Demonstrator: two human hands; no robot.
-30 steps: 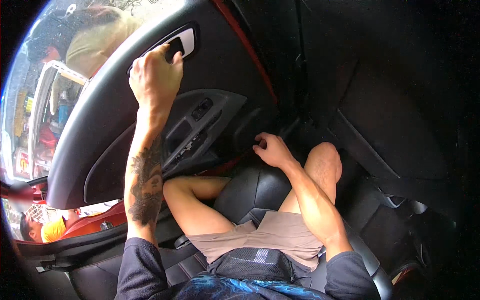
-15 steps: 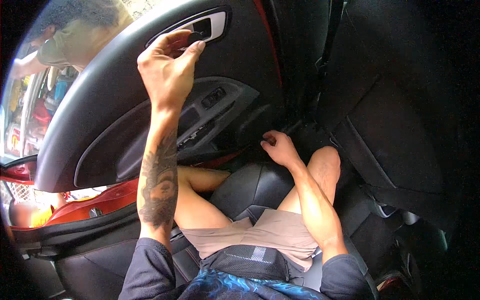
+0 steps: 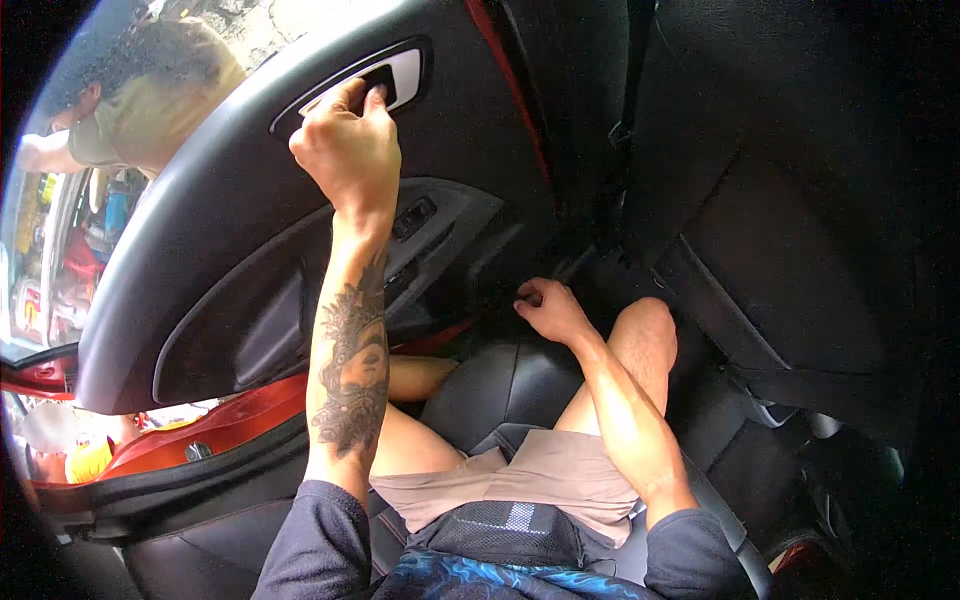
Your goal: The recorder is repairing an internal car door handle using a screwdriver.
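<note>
Car door (image 3: 230, 250) fills the left side, dark trim panel, its lower edge cut off by the seat (image 3: 500, 385). Right half of the cabin is too dark to read. Left hand (image 3: 345, 150) is clamped on the silver door handle (image 3: 395, 75), fingertips hidden in the recess. Right hand (image 3: 548, 310) is curled at the seat's front edge, well apart from the left; can't tell if it's gripping anything. Person outside (image 3: 150, 100) partly cropped.

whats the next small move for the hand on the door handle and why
Probably curl the left hand fingers deeper into the silver inner door handle recess: they already hook its edge. The right hand is down at the front edge of the seat, nowhere near the handle.
</note>
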